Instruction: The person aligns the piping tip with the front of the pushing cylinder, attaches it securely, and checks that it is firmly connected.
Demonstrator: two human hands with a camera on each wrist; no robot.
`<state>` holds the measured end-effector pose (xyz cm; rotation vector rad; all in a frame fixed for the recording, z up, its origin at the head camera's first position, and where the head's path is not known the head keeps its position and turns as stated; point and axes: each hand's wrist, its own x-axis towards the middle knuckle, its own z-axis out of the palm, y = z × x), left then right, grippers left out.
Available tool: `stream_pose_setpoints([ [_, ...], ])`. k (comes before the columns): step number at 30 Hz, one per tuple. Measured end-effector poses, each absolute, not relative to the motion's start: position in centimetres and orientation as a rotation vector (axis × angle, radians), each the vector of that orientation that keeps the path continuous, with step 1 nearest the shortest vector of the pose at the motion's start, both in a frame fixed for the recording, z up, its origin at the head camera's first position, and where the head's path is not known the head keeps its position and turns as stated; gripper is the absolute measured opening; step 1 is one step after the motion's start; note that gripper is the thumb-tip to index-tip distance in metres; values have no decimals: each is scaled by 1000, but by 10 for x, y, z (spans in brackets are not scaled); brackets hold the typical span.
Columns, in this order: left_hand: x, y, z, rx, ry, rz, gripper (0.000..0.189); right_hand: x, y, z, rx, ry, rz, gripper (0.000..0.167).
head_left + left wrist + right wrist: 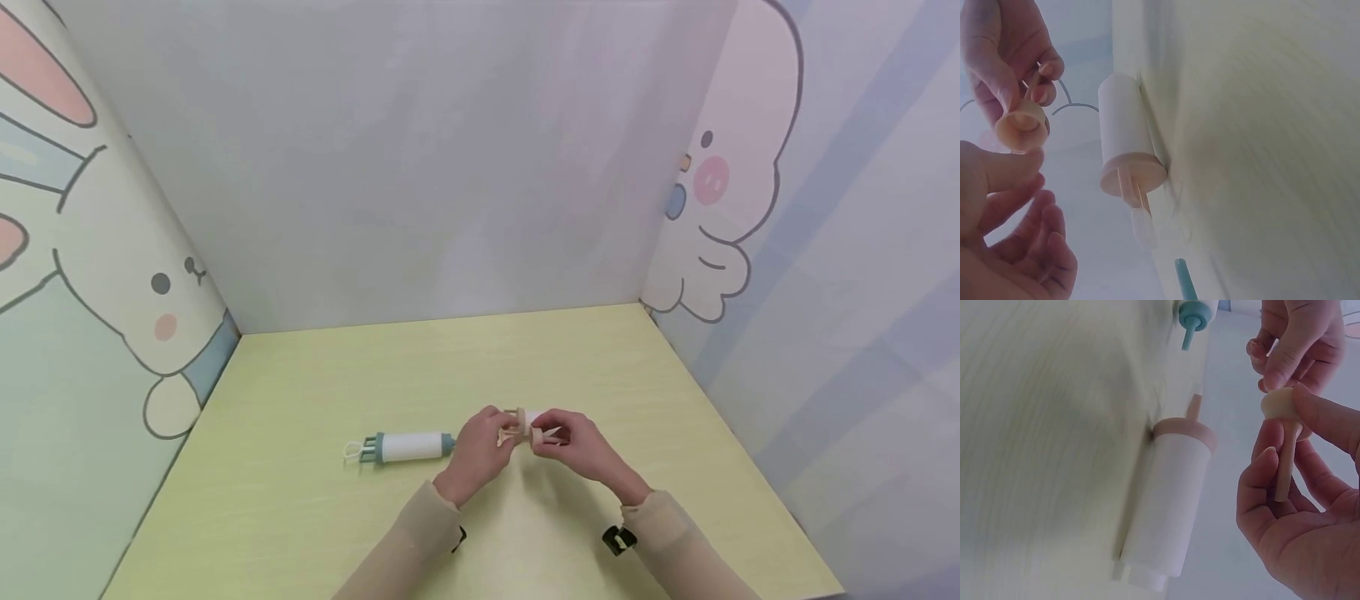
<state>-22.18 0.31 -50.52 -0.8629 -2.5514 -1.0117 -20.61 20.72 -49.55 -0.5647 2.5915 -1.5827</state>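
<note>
My right hand [583, 447] pinches a peach-coloured cap [1280, 405] with a long thin spout [1285, 465]. In the left wrist view its hollow, round opening faces my left hand. My left hand [477, 454] is right at the cap's rim, thumb and fingers loosely bent with nothing between them. Just beyond both hands, a white tube [1124, 119] lies on its side on the table. One end carries a peach collar [1185, 432] with thin peach prongs and a whitish tip; the other shows a narrower white neck [1144, 577].
To the left lies a similar white tube [412, 447] with teal ends, a teal spout and a white loop. The pale yellow table [300, 517] is bounded by a grey back panel [435, 167] and side panels with cartoon animals.
</note>
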Motion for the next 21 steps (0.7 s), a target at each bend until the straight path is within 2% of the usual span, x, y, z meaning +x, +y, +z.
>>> stream_pose_setpoints([
  [5, -230, 10, -509, -812, -2649, -672, 53, -206, 215, -501, -521, 2598, -1594, 25],
  [9, -241, 20, -512, -826, -2729, -513, 67, -205, 215, -502, -530, 2597, -1622, 24],
  [14, -253, 33, -519, -810, -2811, -417, 70, -196, 211, -490, -521, 2603, -1614, 24],
  [21, -264, 47, -532, -812, -2866, -371, 65, -182, 210, -467, -507, 2598, -1586, 26],
])
